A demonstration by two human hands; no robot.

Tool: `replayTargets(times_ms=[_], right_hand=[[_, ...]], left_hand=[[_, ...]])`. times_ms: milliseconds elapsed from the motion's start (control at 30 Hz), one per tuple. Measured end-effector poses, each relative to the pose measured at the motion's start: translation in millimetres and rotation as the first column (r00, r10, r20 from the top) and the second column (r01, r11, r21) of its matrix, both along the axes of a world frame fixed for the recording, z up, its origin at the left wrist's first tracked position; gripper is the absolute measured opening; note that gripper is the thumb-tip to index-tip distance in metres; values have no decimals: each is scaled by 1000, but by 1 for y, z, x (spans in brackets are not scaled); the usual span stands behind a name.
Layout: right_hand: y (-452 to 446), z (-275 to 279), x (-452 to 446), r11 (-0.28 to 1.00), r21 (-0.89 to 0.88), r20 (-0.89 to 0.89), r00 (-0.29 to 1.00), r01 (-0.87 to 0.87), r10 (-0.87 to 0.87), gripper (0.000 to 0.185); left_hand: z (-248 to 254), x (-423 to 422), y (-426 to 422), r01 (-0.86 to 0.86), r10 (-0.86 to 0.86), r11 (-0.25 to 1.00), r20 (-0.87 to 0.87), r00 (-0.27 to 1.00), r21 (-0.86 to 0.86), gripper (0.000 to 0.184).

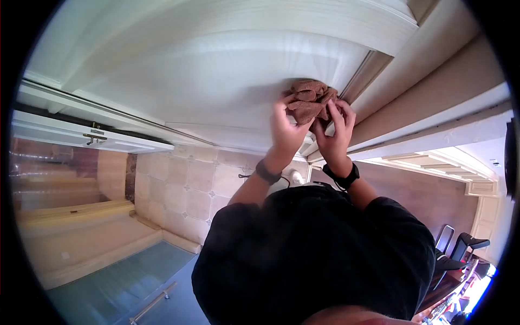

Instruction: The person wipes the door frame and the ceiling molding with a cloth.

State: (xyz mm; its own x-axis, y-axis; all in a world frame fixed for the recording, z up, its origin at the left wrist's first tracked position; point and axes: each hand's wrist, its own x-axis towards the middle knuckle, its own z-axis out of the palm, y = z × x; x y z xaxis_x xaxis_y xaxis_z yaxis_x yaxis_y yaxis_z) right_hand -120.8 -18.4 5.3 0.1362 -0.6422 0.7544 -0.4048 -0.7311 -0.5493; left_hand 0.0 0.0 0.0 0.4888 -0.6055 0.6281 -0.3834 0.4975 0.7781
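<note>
Well, the left hand [286,129] with fingers curled and the right hand [334,132] with fingers slightly spread grip a brown cloth [307,103] against the pale panel [216,81], black chairs [467,242] well apart.

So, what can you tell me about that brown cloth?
The cloth is plain reddish brown, with a soft, slightly fuzzy look, perhaps towelling. It is bunched into a loose wad with thick, rounded folds and dark creases, so its full shape and edges can't be told. The left hand grips its left side and the right hand its right. It appears to rest against the pale panel, near the raised trim. Whether it is damp or dry doesn't show.
</note>
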Motion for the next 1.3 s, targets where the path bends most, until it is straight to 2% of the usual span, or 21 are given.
replayTargets(times_ms=[100, 167, 200, 267, 300, 367, 467, 533, 633, 667, 767, 800, 833, 933, 967, 1000, 1133, 1233, 1267, 1300], right_hand=[[4, -5, -10, 999, 32, -48, 998, -28, 30, 59], [11, -11, 2, 997, 70, 0, 999, -38, 38, 58], [-1, -16, 8, 997, 44, 70, 996, -63, 60, 59], [-1, -22, 31, 990, 77, 101, 989, -118, 110, 59], [-5, -18, 6, 987, 88, -12, 991, -133, 135, 60], [-1, -19, 39, 969, 109, 14, 975, -221, 221, 63], [12, -16, 101, 938, 107, 80, 944, -328, 321, 67], [17, -5, 132, 945, 64, 85, 945, -321, 315, 67], [18, 17, 158, 963, -14, 112, 957, -268, 268, 68], [18, 24, 162, 968, -45, 118, 961, -248, 252, 67], [14, 40, 163, 984, -148, 134, 983, -103, 123, 64], [14, 44, 159, 986, -159, 142, 987, -52, 75, 64], [14, 46, 154, 985, -172, 149, 988, -2, 28, 65], [12, 31, 139, 986, -144, 220, 974, 86, -52, 64], [14, 29, 135, 986, -146, 151, 987, 76, -53, 61], [15, 24, 133, 989, -127, 170, 984, 79, -57, 61], [24, 1, 138, 990, 3, 156, 977, 144, -142, 62], [34, -18, 151, 984, 168, 121, 990, 57, -78, 54], [37, -22, 161, 978, 210, 146, 988, 19, -51, 51], [40, -24, 172, 978, 204, 95, 994, 30, -50, 50]], left_hand=[[-13, -9, 6, 36, -29, 997, -96, 995, 70, 56], [-23, 2, 12, 72, -55, 990, -134, 989, 119, 54], [-19, 8, 4, 45, -34, 990, -79, 996, 136, 53], [-14, 33, 7, -5, 6, 984, -6, 1000, 179, 52], [-24, 10, 4, 10, 8, 988, -110, 994, 156, 51], [-30, 38, 10, 4, 14, 991, -133, 991, 136, 50], [-9, 103, 28, -16, 23, 994, -61, 998, 111, 44], [3, 133, 31, -25, 24, 998, 12, 1000, 50, 42], [33, 150, 30, 49, -53, 998, -136, 989, -34, 42], [34, 155, 25, 58, -75, 990, -133, 988, -130, 46], [22, 165, 16, 39, -39, 999, 3, 999, -18, 56], [27, 164, 5, 86, -73, 987, 94, 993, -136, 63], [34, 158, 2, 100, -77, 983, 149, 986, -155, 60], [58, 144, 0, 164, -110, 971, 282, 953, -175, 54], [62, 142, 1, 198, -141, 966, 304, 942, -165, 53], [59, 141, 6, 238, -208, 968, 290, 934, -73, 51], [28, 150, 8, 271, -247, 962, 305, 920, -37, 50], [5, 171, 19, 249, -246, 968, 295, 923, 30, 50], [-8, 179, 23, 238, -256, 966, 262, 930, 98, 49], [-16, 188, 29, 213, -241, 967, 232, 942, 139, 49]])
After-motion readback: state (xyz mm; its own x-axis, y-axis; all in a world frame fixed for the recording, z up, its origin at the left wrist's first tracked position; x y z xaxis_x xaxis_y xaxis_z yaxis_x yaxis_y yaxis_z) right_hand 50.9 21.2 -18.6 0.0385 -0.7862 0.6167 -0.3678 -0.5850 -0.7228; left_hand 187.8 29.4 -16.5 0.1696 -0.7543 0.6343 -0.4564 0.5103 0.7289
